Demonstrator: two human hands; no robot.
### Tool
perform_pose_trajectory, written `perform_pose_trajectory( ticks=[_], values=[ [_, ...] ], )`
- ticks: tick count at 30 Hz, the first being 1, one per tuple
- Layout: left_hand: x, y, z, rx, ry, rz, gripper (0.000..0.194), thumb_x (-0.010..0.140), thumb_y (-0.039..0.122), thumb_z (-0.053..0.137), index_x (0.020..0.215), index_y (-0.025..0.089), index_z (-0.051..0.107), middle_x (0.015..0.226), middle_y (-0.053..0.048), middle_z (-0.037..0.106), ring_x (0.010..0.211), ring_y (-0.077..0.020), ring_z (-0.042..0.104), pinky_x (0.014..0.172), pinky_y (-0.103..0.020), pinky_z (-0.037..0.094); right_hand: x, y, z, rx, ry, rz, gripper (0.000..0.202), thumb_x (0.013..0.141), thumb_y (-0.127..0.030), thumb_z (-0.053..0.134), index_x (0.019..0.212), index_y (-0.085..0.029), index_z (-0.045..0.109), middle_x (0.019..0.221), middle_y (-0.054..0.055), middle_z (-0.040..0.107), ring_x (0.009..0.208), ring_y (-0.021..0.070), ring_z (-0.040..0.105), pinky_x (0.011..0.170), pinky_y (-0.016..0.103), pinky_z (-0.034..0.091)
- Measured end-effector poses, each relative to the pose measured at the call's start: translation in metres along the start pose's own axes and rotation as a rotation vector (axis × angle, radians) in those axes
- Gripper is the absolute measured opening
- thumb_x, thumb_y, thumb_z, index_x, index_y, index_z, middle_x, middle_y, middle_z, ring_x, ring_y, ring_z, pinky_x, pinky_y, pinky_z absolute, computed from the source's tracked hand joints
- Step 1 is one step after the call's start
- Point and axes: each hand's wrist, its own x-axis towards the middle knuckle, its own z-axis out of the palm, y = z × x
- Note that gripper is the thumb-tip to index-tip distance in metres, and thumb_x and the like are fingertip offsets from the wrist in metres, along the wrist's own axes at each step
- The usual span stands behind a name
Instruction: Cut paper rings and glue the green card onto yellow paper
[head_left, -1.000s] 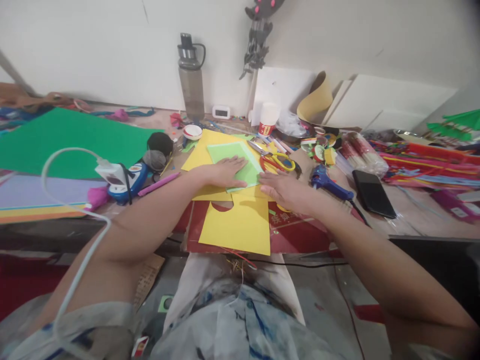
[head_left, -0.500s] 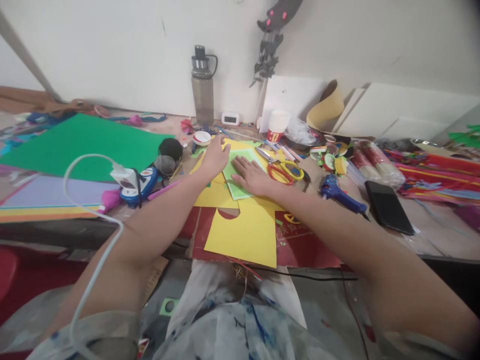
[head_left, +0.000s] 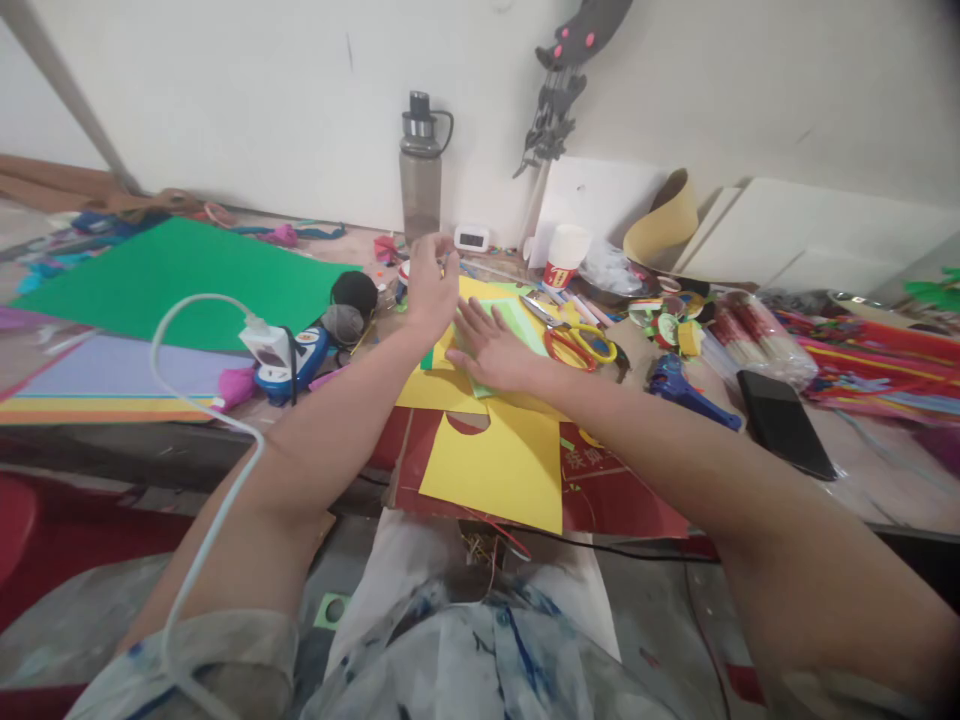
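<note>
My right hand (head_left: 493, 350) lies flat with spread fingers on light green paper (head_left: 525, 325), which rests on top of yellow sheets (head_left: 442, 388). Beyond it and to its left, my left hand (head_left: 433, 290) is raised near the white-topped round item (head_left: 403, 275), thumb and fingers apart and curved. I see nothing between them. Close to the right hand lie scissors (head_left: 574, 340) with red and yellow handles, blades open. A yellow sheet with a curved cutout (head_left: 499, 475) overhangs the front edge of a red cardboard piece (head_left: 615, 495).
A water bottle (head_left: 421, 180), small digital clock (head_left: 472, 238) and paper cup (head_left: 564, 255) stand at the back. Green sheet (head_left: 187, 285), black ball (head_left: 354, 295) and blue-white plug device (head_left: 292, 362) with white cable lie left. Blue glue gun (head_left: 690, 390) and phone (head_left: 784, 422) lie right.
My left hand has lifted off the papers and moved farther back toward the bottle. My right hand has slid a little left on the green paper. The view has shifted slightly.
</note>
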Motion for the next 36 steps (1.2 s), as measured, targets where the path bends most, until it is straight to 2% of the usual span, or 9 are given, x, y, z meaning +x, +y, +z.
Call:
perform_pose_trajectory(
  ticks=[6, 11, 13, 16, 21, 25, 29, 31, 36],
  values=[
    [0.003, 0.001, 0.0, -0.012, -0.015, 0.007, 0.026, 0.105, 0.029, 0.039, 0.126, 0.024, 0.053, 0.136, -0.013, 0.059, 0.133, -0.0222, 0.055, 0.115, -0.041, 0.044, 0.001, -0.014, 0.02, 0.032, -0.071, 0.048, 0.093, 0.102, -0.072, 0.015, 0.169, -0.008, 0.02, 0.176, 0.016, 0.01, 0.164, 0.0293, 0.004, 0.131, 0.055, 0.0],
    [0.004, 0.001, -0.001, -0.045, 0.029, -0.004, 0.026, 0.102, 0.025, 0.041, 0.124, 0.025, 0.053, 0.136, -0.013, 0.061, 0.134, -0.0229, 0.055, 0.117, -0.047, 0.044, 0.011, 0.009, -0.002, 0.238, -0.213, 0.075, 0.089, 0.101, -0.071, 0.0, 0.171, -0.018, 0.015, 0.177, 0.006, 0.008, 0.164, 0.0243, 0.002, 0.132, 0.054, 0.004],
    [0.004, 0.002, -0.004, -0.041, 0.062, -0.004, 0.025, 0.102, 0.026, 0.04, 0.123, 0.026, 0.054, 0.134, -0.012, 0.061, 0.132, -0.0215, 0.056, 0.117, -0.047, 0.045, 0.015, 0.018, -0.012, 0.345, -0.122, 0.115, 0.09, 0.098, -0.07, -0.011, 0.172, -0.024, 0.011, 0.177, 0.005, 0.012, 0.163, 0.0228, 0.009, 0.132, 0.053, 0.014],
    [0.005, 0.002, -0.006, -0.034, 0.082, 0.004, 0.021, 0.103, 0.026, 0.042, 0.118, 0.026, 0.056, 0.13, -0.012, 0.063, 0.129, -0.0203, 0.058, 0.115, -0.045, 0.048, 0.014, 0.02, -0.011, 0.18, 0.035, 0.173, 0.095, 0.099, -0.076, 0.002, 0.171, -0.016, 0.012, 0.177, 0.012, 0.006, 0.164, 0.0303, -0.001, 0.13, 0.061, 0.009],
    [0.006, -0.004, 0.003, -0.088, 0.073, 0.033, 0.019, 0.104, 0.025, 0.045, 0.116, 0.024, 0.059, 0.128, -0.011, 0.064, 0.128, -0.0202, 0.058, 0.116, -0.04, 0.046, 0.004, -0.002, 0.017, 0.021, -0.068, 0.106, 0.091, 0.102, -0.072, 0.009, 0.17, -0.013, 0.019, 0.177, 0.013, 0.01, 0.164, 0.0293, 0.004, 0.13, 0.059, 0.003],
    [0.005, -0.013, 0.015, -0.184, 0.082, 0.02, 0.014, 0.101, 0.019, 0.049, 0.11, 0.019, 0.06, 0.12, -0.013, 0.066, 0.121, -0.0229, 0.06, 0.112, -0.04, 0.045, 0.005, 0.004, 0.013, 0.147, -0.143, 0.122, 0.094, 0.1, -0.076, 0.007, 0.17, -0.014, 0.017, 0.177, 0.01, 0.009, 0.164, 0.0264, 0.002, 0.131, 0.056, 0.0],
    [0.005, -0.02, 0.02, -0.197, 0.046, 0.014, 0.012, 0.099, 0.016, 0.05, 0.104, 0.018, 0.06, 0.114, -0.013, 0.067, 0.114, -0.0226, 0.06, 0.108, -0.038, 0.045, 0.007, 0.032, -0.009, 0.377, 0.02, 0.134, 0.102, 0.095, -0.083, -0.001, 0.171, -0.018, 0.018, 0.176, 0.009, 0.017, 0.163, 0.023, 0.013, 0.132, 0.045, 0.013],
    [0.005, -0.022, 0.02, -0.169, 0.027, 0.012, 0.014, 0.1, 0.017, 0.047, 0.105, 0.017, 0.061, 0.115, -0.014, 0.067, 0.114, -0.0227, 0.06, 0.108, -0.038, 0.044, 0.004, 0.043, -0.013, 0.314, 0.095, 0.163, 0.108, 0.093, -0.087, 0.009, 0.17, -0.011, 0.016, 0.177, 0.013, 0.009, 0.164, 0.0274, 0.001, 0.133, 0.048, 0.005],
    [-0.007, -0.018, 0.025, 0.02, -0.234, 0.05, 0.03, 0.104, 0.025, 0.04, 0.115, 0.012, 0.064, 0.125, -0.018, 0.068, 0.123, -0.0254, 0.059, 0.111, -0.038, 0.043, -0.01, 0.042, 0.01, 0.056, 0.004, 0.224, 0.095, 0.101, -0.074, 0.011, 0.168, -0.008, 0.022, 0.176, 0.017, 0.01, 0.164, 0.0313, 0.004, 0.13, 0.055, 0.007]
  ],
)
